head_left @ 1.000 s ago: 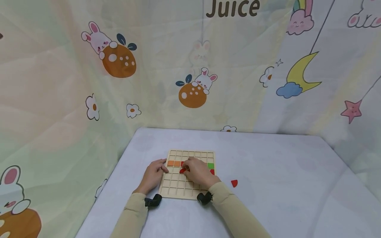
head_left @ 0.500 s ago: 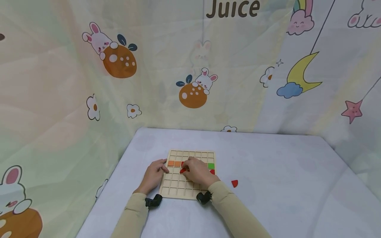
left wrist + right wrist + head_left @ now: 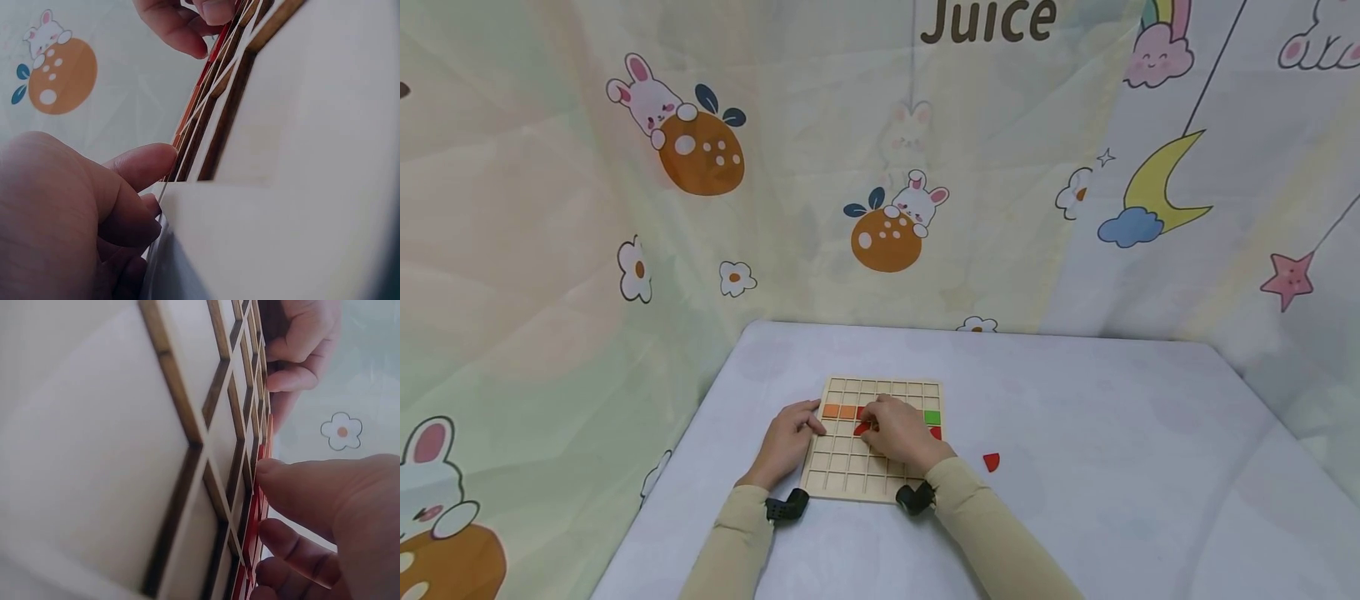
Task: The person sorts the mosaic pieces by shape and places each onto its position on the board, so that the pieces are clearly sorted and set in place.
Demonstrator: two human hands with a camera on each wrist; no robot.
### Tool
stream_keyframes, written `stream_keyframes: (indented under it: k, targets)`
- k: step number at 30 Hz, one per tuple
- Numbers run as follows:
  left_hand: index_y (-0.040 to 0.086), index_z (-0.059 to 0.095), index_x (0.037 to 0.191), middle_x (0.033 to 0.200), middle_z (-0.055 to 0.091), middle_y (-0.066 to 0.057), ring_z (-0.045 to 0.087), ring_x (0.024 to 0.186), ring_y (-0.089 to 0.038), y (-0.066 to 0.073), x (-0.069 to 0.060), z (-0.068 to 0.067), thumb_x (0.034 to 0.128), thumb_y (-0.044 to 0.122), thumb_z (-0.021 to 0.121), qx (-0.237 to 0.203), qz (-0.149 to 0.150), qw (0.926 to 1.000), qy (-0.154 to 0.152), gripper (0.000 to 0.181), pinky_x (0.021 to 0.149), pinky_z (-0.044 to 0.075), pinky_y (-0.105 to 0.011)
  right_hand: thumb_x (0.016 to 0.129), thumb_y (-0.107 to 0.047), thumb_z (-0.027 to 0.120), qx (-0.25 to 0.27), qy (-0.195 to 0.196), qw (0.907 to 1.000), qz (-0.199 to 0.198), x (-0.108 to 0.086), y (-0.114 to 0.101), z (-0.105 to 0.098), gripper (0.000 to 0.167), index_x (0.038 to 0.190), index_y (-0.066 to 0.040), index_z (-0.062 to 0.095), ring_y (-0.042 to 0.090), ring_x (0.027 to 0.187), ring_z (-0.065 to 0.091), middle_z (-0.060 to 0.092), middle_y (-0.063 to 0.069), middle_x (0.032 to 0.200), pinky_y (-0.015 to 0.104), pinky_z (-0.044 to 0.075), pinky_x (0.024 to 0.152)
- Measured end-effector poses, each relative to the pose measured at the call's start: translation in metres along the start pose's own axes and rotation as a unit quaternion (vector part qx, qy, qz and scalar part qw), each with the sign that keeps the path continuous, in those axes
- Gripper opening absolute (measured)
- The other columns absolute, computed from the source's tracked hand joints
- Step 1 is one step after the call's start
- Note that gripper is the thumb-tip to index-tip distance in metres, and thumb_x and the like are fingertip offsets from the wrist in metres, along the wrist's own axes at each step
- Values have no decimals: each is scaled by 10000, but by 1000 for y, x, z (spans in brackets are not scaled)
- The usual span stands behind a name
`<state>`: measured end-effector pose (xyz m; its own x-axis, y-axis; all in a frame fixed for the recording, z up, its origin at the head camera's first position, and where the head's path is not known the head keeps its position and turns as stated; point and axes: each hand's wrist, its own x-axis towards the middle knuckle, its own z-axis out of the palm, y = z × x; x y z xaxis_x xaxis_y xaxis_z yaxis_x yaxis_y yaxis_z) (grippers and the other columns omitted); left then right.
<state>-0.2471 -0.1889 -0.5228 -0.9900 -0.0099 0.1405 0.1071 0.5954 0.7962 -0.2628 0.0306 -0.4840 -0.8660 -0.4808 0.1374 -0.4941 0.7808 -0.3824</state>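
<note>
A wooden grid board (image 3: 842, 479) lies on the table, with small coloured tiles set in its cells. My left hand (image 3: 786, 442) rests at the board's left edge; in the left wrist view its fingertips (image 3: 159, 159) touch that edge. Over the middle of the grid, my right hand (image 3: 898, 433) pinches a red piece (image 3: 861, 429) between thumb and fingers, low against the cells. The right wrist view has the thumb (image 3: 294, 481) on the red strip at the grid's surface. The hand hides several cells.
Orange tiles (image 3: 838, 412) and a green tile (image 3: 932, 417) sit in one row. Another red piece (image 3: 936, 433) lies at the board's right side, and a loose red piece (image 3: 992, 462) on the white table (image 3: 1075, 467). A printed cloth (image 3: 790, 167) hangs behind.
Almost nothing differs. The red piece under my right fingers may have shifted very slightly; both hands stay at the same places on the board.
</note>
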Motion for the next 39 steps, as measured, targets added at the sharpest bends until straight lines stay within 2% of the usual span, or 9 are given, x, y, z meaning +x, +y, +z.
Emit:
stream_keyframes:
  k: [5,10,16,23,39]
  targets:
    - [177,682,697,1391,559,-63,396,1380,-314,0,1,0,895,-26,492,75,-8,10000,34,341,1138,283,-538,850,-228,718,35,57,10000,25,-3,2,-3,185,1022,-159,727,104,756,512,573,-64,876,251,464,669]
    - [176,681,698,1393,557,-61,398,1379,-311,-1,1,1,900,-23,495,81,-33,10000,44,339,1137,287,-536,860,-220,699,93,260,9996,-38,-11,6,-11,195,1037,-142,731,107,765,545,598,-45,906,262,486,676]
    - [183,683,692,1389,562,-64,402,1374,-311,-3,1,1,899,-19,497,97,-51,9999,32,344,1132,293,-539,864,-254,718,177,384,9990,161,-22,17,-19,230,1052,-123,733,111,791,565,613,-45,922,281,506,708]
    - [184,683,692,1394,557,-60,392,1380,-312,-4,1,2,899,-18,491,31,-81,10000,21,347,1131,290,-545,863,-225,722,113,477,9984,288,-33,33,-28,179,1010,-124,732,99,754,543,596,-66,870,275,482,666]
    - [176,685,704,1403,550,-63,386,1384,-312,-3,2,1,912,-13,489,80,-83,9999,-28,342,1135,286,-540,848,-220,747,129,529,9920,1137,-56,62,-45,162,992,-147,735,122,747,530,606,-68,859,291,471,666]
